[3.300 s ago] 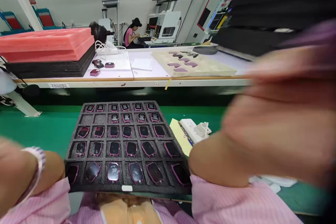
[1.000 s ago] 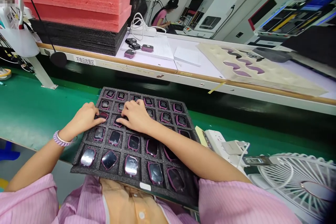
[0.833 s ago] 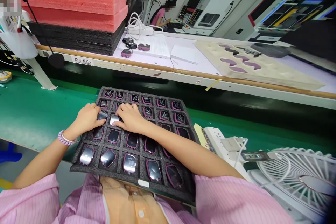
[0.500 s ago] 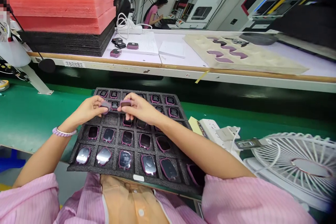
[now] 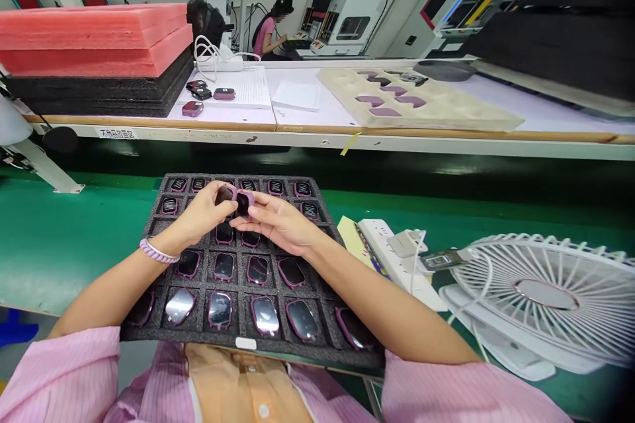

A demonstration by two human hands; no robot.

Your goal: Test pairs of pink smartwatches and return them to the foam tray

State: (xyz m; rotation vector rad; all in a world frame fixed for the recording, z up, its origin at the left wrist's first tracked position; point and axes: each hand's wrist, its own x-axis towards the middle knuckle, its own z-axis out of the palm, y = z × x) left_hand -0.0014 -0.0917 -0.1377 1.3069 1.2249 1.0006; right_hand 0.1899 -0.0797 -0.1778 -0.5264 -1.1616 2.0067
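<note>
My left hand (image 5: pixel 206 211) is closed on a purple-rimmed watch case (image 5: pixel 225 194) with a dark face. Against it, my right hand (image 5: pixel 278 221) grips a second purple watch case (image 5: pixel 244 203), thumb at its edge. The two cases meet side by side above a black foam tray (image 5: pixel 233 281). Rows of the tray's pockets hold several purple-framed watch cases; those in the far rows, such as this watch case (image 5: pixel 276 187), show white markings, while nearer ones have glossy dark or reflective faces. My hands and forearms hide part of the tray.
Beyond the tray runs a white shelf (image 5: pixel 297 137) bearing red foam sheets (image 5: pixel 99 33), black foam sheets (image 5: pixel 99 96), loose watch cases (image 5: pixel 192 108), papers (image 5: pixel 296 95) and a cream tray (image 5: pixel 421 112). On the right are a power strip (image 5: pixel 391 258) and white fan (image 5: pixel 546 294). A person (image 5: pixel 270 30) sits behind.
My hands have come together, bringing the two watch cases, held apart before, side by side with their dark faces turned towards me. The camera view has shifted to the right.
</note>
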